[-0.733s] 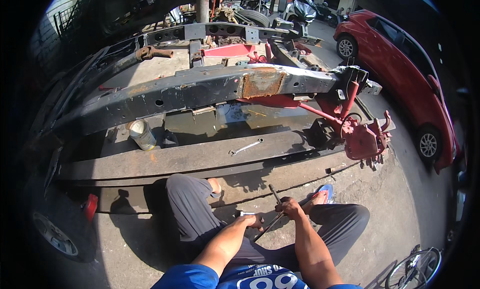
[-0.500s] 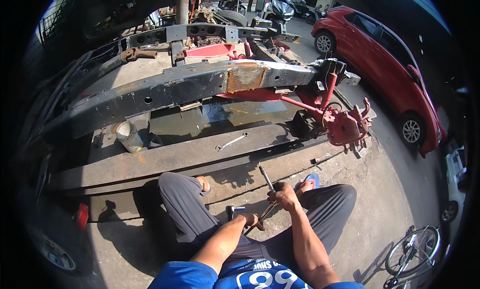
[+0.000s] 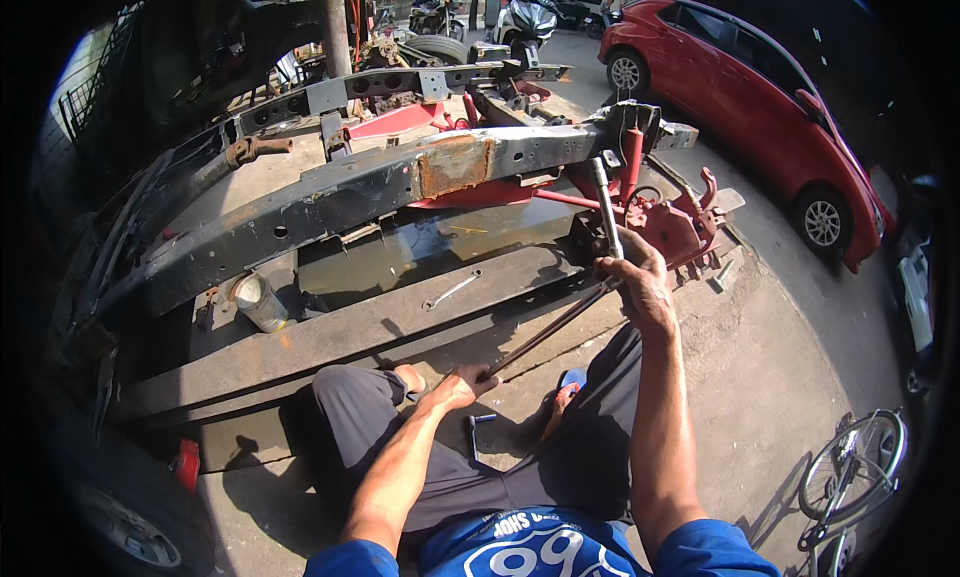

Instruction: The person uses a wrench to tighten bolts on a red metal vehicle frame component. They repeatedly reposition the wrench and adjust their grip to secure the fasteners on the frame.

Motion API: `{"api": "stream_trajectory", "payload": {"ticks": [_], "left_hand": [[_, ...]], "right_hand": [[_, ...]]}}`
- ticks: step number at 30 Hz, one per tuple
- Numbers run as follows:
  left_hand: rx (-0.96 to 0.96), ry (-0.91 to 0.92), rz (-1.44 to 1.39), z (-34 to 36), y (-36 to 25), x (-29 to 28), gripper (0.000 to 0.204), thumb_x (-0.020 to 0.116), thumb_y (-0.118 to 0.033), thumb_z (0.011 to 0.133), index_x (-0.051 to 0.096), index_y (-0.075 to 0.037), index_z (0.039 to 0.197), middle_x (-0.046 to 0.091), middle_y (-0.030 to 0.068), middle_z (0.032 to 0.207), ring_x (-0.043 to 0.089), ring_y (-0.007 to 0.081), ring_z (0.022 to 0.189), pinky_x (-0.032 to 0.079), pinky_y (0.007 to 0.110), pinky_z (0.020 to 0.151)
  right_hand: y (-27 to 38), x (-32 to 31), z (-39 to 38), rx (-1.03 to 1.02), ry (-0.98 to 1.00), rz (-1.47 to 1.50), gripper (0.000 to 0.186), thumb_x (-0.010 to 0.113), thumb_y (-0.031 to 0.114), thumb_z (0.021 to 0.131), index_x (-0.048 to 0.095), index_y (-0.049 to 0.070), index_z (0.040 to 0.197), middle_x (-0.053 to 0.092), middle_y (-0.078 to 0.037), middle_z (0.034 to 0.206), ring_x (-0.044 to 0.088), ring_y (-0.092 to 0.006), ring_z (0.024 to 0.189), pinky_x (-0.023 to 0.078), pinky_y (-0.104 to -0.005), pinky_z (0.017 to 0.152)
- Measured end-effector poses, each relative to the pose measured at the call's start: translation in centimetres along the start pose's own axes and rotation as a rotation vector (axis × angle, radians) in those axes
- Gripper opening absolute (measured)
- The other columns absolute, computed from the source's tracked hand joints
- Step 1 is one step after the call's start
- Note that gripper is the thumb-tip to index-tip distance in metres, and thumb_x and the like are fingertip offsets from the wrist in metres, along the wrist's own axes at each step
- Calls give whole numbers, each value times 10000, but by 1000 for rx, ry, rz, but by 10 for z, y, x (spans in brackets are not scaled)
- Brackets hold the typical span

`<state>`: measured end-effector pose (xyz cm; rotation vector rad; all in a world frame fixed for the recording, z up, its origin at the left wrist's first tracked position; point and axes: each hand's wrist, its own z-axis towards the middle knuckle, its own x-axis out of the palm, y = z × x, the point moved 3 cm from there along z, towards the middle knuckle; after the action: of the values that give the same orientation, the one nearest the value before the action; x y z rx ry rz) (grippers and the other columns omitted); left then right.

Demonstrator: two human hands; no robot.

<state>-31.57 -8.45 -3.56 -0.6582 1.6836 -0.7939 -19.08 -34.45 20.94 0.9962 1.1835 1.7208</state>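
My right hand (image 3: 642, 282) is closed around the joint of a long breaker bar (image 3: 548, 331), where a shiny socket extension (image 3: 606, 209) points up and away. My left hand (image 3: 463, 387) grips the bar's near end. The socket tip hangs in front of the black vehicle chassis frame (image 3: 340, 189), close to the red shock absorber (image 3: 632, 164) and left of the red wheel hub assembly (image 3: 675, 229); whether it touches anything, I cannot tell. On the ground between my legs lies an L-shaped socket handle (image 3: 475, 432).
A combination wrench (image 3: 452, 291) lies on the long flat beam (image 3: 350, 322) in front of me. Left of it stands an open can (image 3: 260, 302). A red car (image 3: 735, 92) is parked at far right, and a bicycle (image 3: 850, 472) lies at near right.
Both hands have lifted the breaker bar away from my lap, forward toward the chassis. The right hand has moved up and right, and the socket end now reaches the hub area.
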Motion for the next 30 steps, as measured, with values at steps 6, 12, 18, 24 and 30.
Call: {"api": "stream_trajectory", "payload": {"ticks": [6, 12, 18, 24, 30], "left_hand": [[-200, -183, 212, -62, -55, -97, 436, 670, -397, 972, 589, 18, 865, 608, 188, 688, 624, 312, 663, 470, 447, 652], [-313, -180, 365, -62, -120, -120, 315, 702, -253, 919, 664, -51, 1157, 702, 229, 850, 706, 404, 845, 531, 476, 762], [-395, -51, 265, -4, -161, -41, 481, 720, -290, 927, 582, 39, 1249, 693, 258, 853, 709, 405, 822, 533, 458, 736], [-550, -65, 184, 55, -181, -2, 444, 709, -244, 948, 577, 31, 1270, 686, 177, 736, 708, 309, 630, 531, 391, 571], [-738, -151, -68, 66, -196, 18, 556, 730, -137, 949, 468, 53, 1401, 663, 62, 797, 631, 111, 574, 508, 259, 495]], "right_hand": [[-95, -17, 82, 128, 26, 402, 483, 639, 143, 995, 515, 76, 1457, 687, -71, 1178, 629, -145, 936, 513, -334, 849], [-206, -23, 138, 343, -27, 719, 399, 738, 417, 925, 646, 119, 1174, 662, -40, 944, 541, -117, 691, 514, -300, 614], [-282, -63, 174, 553, -225, 559, 428, 757, 496, 880, 728, 70, 905, 572, 12, 674, 453, -79, 487, 380, -241, 410], [-319, -73, 226, 527, -38, 356, 370, 817, 434, 836, 770, 73, 901, 592, 4, 661, 475, -94, 502, 368, -255, 453], [-329, -39, 251, 443, 129, 529, 427, 788, 473, 861, 755, 51, 924, 593, 11, 671, 476, -65, 510, 361, -229, 443]]}}
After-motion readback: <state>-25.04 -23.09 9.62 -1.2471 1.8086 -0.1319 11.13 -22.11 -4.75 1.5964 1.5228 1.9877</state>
